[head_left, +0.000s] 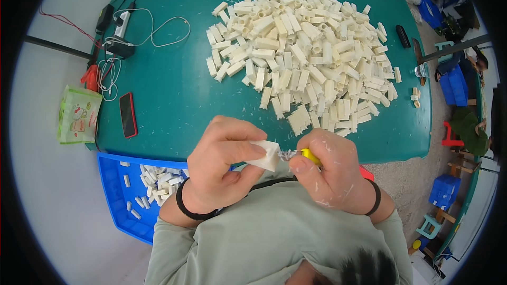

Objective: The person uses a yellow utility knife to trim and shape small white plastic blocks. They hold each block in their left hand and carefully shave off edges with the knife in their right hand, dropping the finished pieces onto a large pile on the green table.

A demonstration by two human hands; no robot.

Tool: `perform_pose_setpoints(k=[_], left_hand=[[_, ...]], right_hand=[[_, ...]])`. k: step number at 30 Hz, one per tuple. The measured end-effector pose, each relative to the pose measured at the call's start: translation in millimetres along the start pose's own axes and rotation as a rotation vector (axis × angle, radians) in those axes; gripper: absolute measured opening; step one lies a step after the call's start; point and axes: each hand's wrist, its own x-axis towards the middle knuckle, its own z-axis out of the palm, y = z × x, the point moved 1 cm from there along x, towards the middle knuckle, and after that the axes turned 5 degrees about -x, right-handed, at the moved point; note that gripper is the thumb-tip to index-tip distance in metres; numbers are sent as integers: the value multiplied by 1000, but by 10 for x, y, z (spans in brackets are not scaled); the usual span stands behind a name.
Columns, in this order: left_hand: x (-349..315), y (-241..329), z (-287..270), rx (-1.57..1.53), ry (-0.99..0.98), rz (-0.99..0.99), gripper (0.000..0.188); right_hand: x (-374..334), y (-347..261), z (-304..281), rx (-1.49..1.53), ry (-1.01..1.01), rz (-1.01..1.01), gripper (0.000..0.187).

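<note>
My left hand (224,161) is closed round a white hollow plastic block (265,155), pinched between thumb and fingers, its end turned to the right. In my right hand (330,169) is a yellow-handled deburring tool (311,156), gripped with the thumb along it. The tool's tip meets or nearly meets the block's open end; curly white shavings (287,154) hide the exact contact. Bits of shaving cling to my right hand. Beyond both hands, a large heap of similar cream-white square tubes (301,53) covers much of the green table (174,89).
A blue bin (119,200) holding several white pieces is at lower left. On the table's left lie a red-edged phone (128,115), a white cable (153,34) and a power strip (122,25). A green-white bag (79,115) hangs over that edge. Right: a black case (403,36), a clear cup (421,70).
</note>
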Motion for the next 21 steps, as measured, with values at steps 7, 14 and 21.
perform_pose_setpoints(k=[7, 14, 21], left_hand=[[27, 5, -7, 64, -61, 140, 35], [-213, -62, -154, -71, 130, -383, 25], [-1430, -443, -1319, 1088, 24, -911, 34]], right_hand=[[26, 95, 7, -94, 10, 72, 26], [75, 189, 29, 27, -76, 258, 28], [110, 326, 8, 156, -83, 312, 30]])
